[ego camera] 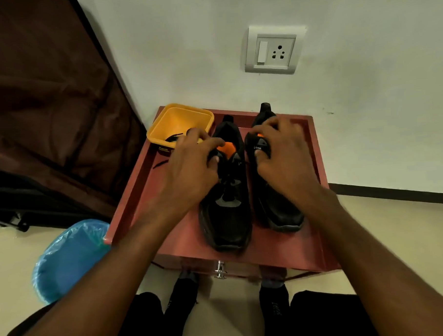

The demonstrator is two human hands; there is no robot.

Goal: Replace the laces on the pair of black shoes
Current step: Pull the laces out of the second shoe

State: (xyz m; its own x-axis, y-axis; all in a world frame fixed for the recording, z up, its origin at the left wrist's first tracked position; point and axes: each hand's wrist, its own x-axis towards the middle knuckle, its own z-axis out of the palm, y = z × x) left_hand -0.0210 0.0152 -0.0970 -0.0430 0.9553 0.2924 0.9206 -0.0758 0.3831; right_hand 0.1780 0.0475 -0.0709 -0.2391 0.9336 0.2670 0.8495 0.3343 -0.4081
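Two black shoes side by side, toes toward 6 o'clock, on a reddish tray-topped cabinet [315, 194]. Left hand [190, 166] curled over the left shoe [227, 210] at its collar, fingers bent, thumb at the tongue; right hand [283, 155] likewise clasping the right shoe [278, 206]. Orange linings partly hidden. At 10 o'clock, yellow tub [178, 124] with black laces [173, 138], half obscured.

Your two shoes [227, 213] sit side by side on the cabinet top [177, 235]; tub [180, 124] at its back-left corner, lace [161, 162] just before it.
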